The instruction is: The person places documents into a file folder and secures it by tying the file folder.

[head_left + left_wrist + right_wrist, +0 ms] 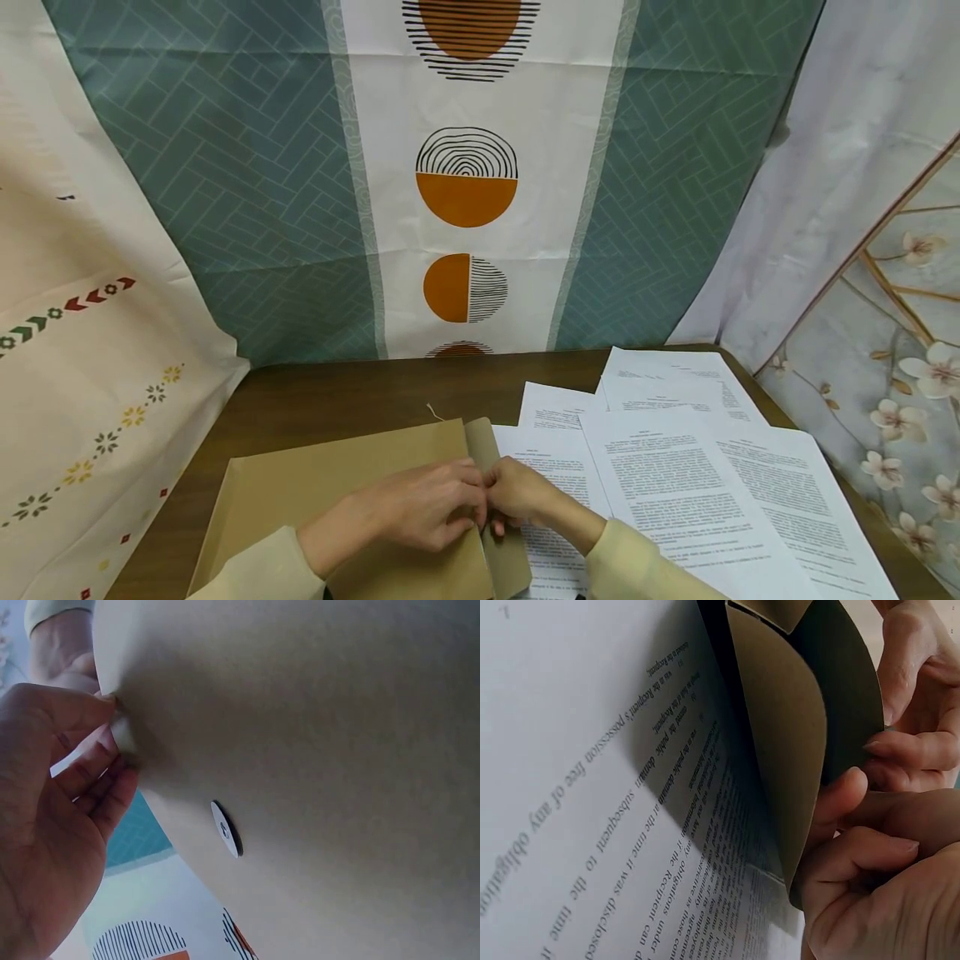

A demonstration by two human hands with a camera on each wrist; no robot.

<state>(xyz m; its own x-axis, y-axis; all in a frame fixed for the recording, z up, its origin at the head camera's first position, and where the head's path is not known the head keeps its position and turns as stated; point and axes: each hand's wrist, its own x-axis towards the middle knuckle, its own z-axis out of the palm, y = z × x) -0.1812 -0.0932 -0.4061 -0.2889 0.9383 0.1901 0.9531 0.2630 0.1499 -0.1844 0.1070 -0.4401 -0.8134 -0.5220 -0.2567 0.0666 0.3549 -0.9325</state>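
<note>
A brown kraft document envelope (390,454) lies on the table, its flap (512,560) on the right side. My left hand (442,504) pinches the edge of its mouth. In the left wrist view, a round white button (226,829) sits on the envelope's broad face, near the left fingers (90,761). Close beside, my right hand (519,493) grips the flap with curled fingers. From the right wrist, the mouth shows parted between the front panel and the flap (780,727); some right fingertips are hidden behind the cardboard.
Several printed sheets (675,475) overlap on the right of the dark wooden table (322,396), some reaching under the flap. A thin string (433,412) sticks up past the envelope's far edge. Patterned cloth (465,250) hangs behind the table and at both sides.
</note>
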